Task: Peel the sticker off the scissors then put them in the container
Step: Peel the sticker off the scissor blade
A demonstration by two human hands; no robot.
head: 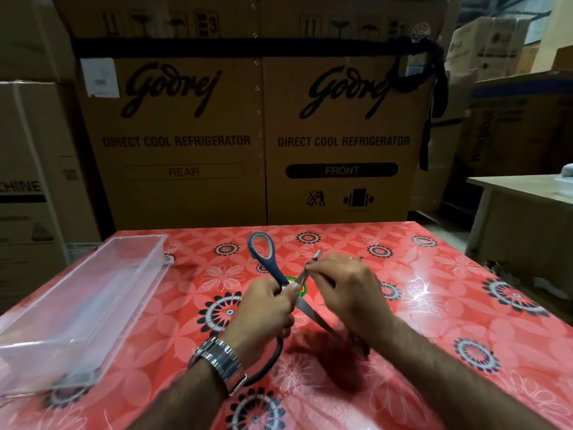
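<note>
The scissors [280, 274] are held up above the middle of the desk [434, 305], their blue loop handle [261, 248] pointing away from the person and one blade [313, 315] slanting down toward the red flowered cloth. The left hand [265, 311] is clenched around the scissors near the pivot, a metal watch [220, 361] on its wrist. The right hand [344, 290], just right of the scissors, pinches a thin strip at the other blade; whether that strip is the sticker cannot be told. A green and yellow label [297, 283] shows at the pivot. The clear plastic container [93, 293] lies well left of the scissors. Behind them stand large cardboard boxes [257, 135].
</note>
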